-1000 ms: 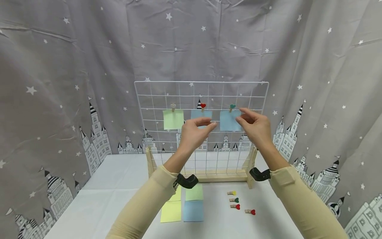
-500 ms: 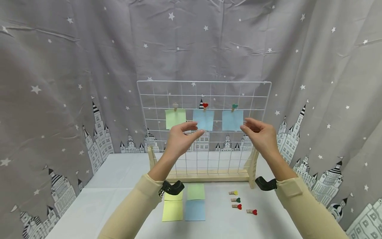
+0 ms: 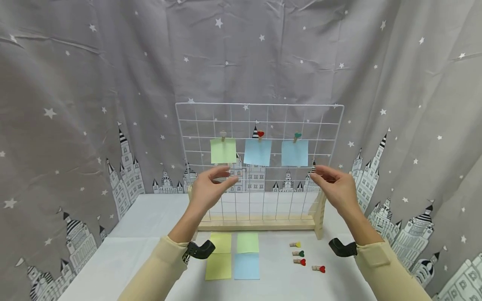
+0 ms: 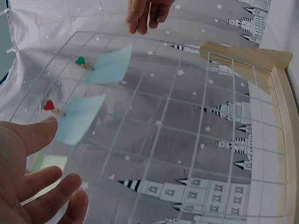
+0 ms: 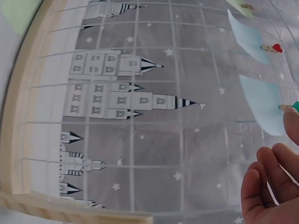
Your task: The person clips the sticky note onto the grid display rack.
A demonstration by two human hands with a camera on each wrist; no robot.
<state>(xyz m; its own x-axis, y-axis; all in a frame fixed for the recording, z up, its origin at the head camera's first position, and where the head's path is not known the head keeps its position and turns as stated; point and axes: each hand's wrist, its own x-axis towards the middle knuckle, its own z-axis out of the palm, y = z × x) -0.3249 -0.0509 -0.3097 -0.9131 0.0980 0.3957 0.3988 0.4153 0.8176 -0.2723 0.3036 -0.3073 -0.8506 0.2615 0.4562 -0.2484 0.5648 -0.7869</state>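
Note:
A white wire grid [image 3: 260,104] stands upright in a wooden base [image 3: 256,225]. Clipped to it in a row are a green paper note [image 3: 223,151] under a pale clothespin [image 3: 223,136], a blue note [image 3: 257,153] under a red heart clothespin [image 3: 260,136], and another blue note [image 3: 295,154] under a teal heart clothespin [image 3: 296,136]. My left hand [image 3: 208,188] hovers before the grid, below the green note, its fingers loosely bent around nothing. Below and right of the last blue note, my right hand [image 3: 337,188] hangs in the air, also holding nothing.
On the white table [image 3: 139,221] lie two yellow notes [image 3: 218,266], a green note [image 3: 247,243] and a blue note [image 3: 246,266]. To their right are several heart clothespins [image 3: 300,261]. A grey curtain [image 3: 263,50] printed with stars and castles hangs behind.
Both hands have drawn back from the clipped notes and lowered. The left hand moved left and down, uncovering the middle blue note; the right hand moved down and right, away from the right blue note.

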